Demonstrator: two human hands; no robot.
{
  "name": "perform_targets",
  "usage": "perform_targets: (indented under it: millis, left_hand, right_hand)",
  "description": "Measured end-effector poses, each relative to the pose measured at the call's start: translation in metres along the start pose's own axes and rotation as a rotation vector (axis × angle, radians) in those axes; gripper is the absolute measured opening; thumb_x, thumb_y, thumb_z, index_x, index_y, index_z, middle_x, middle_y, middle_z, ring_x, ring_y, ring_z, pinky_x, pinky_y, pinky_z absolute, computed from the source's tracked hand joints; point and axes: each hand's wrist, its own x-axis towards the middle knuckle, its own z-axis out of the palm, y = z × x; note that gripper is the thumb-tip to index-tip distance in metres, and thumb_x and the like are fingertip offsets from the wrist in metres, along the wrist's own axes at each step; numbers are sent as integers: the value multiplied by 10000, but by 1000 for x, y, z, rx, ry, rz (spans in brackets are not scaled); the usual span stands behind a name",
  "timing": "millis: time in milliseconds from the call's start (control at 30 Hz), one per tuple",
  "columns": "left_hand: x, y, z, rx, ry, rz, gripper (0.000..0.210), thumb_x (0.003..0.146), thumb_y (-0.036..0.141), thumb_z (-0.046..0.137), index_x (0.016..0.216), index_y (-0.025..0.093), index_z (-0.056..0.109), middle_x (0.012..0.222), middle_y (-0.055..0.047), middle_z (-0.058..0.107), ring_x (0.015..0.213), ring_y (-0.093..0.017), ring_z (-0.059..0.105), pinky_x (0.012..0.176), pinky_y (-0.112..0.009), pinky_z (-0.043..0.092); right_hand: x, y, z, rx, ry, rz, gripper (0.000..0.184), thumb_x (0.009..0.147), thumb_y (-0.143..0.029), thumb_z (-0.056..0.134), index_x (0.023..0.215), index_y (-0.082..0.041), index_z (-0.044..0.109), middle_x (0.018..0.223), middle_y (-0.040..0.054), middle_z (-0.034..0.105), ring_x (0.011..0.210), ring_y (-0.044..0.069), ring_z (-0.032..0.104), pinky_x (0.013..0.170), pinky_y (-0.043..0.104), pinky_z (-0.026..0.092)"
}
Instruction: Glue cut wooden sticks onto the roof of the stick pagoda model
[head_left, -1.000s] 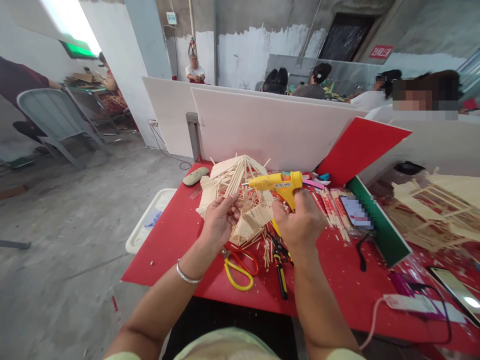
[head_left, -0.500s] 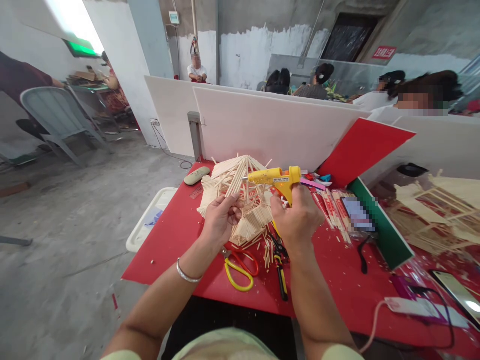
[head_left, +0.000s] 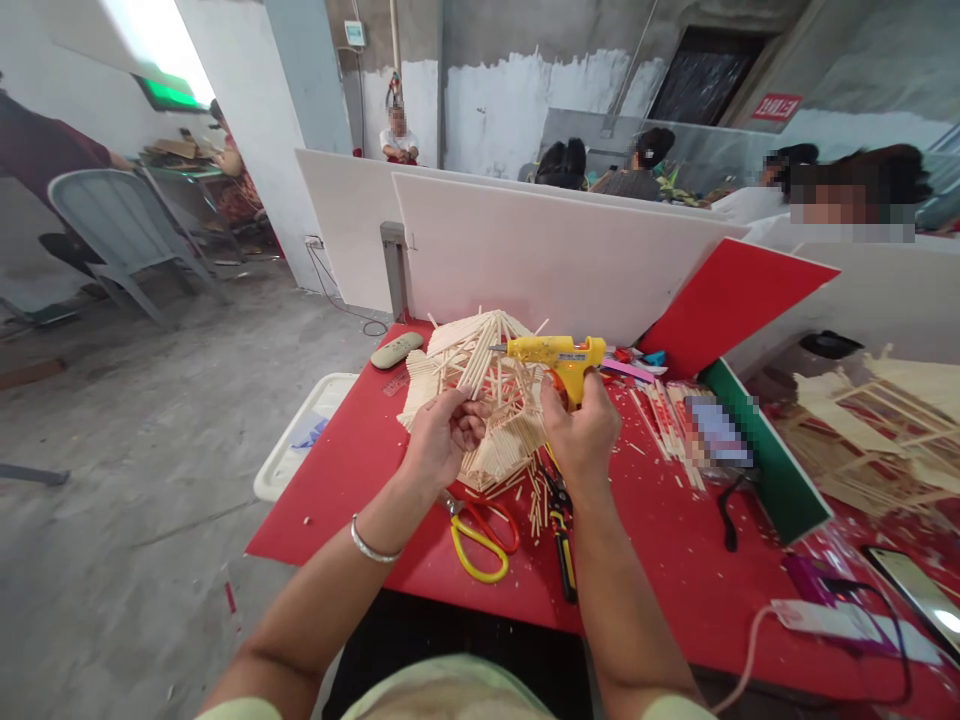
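A model of pale wooden sticks (head_left: 506,447) with a sloped, peaked roof stands on the red tabletop (head_left: 337,490). My left hand (head_left: 448,432) is at its near left side, thumb and forefinger closed on the lower end of a wooden stick (head_left: 480,372) on the roof; the other fingers are curled. My right hand (head_left: 583,425) is wrapped round the handle of a yellow hot glue gun (head_left: 551,350). The gun's nozzle points left, close to the roof sticks. Whether the nozzle touches them I cannot tell.
Scissors (head_left: 480,545) with red and yellow handles and pliers (head_left: 562,550) lie in front of the model. To the right are bundled sticks (head_left: 667,425), a phone (head_left: 716,428) and a green board (head_left: 772,460). A white panel (head_left: 555,245) stands behind; an oval case (head_left: 396,350) lies left.
My right hand has shifted slightly left and turned at the wrist, still holding the glue gun. The fingers of my left hand have loosened a little. The whole view has shifted slightly.
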Motion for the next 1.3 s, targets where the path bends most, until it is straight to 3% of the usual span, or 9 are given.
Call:
perform_targets:
  millis: [633, 1300]
  left_hand:
    - [0, 3, -12, 106, -54, 56, 132, 601, 188, 730, 650, 120, 628, 660, -52, 680, 439, -81, 551, 349, -174, 334]
    - [3, 0, -13, 95, -72, 72, 170, 634, 210, 770, 679, 124, 630, 669, -41, 683, 444, -75, 557, 348, -165, 343]
  right_hand:
    - [-2, 1, 2, -42, 13, -5, 403, 860, -510, 561, 1055, -165, 634, 770, 65, 673, 665, 193, 582, 619, 315, 375]
    - [-2, 4, 5, -78, 2, -10, 371, 870, -480, 574, 1072, -171, 616, 802, 63, 681, 695, 204, 602, 626, 314, 377]
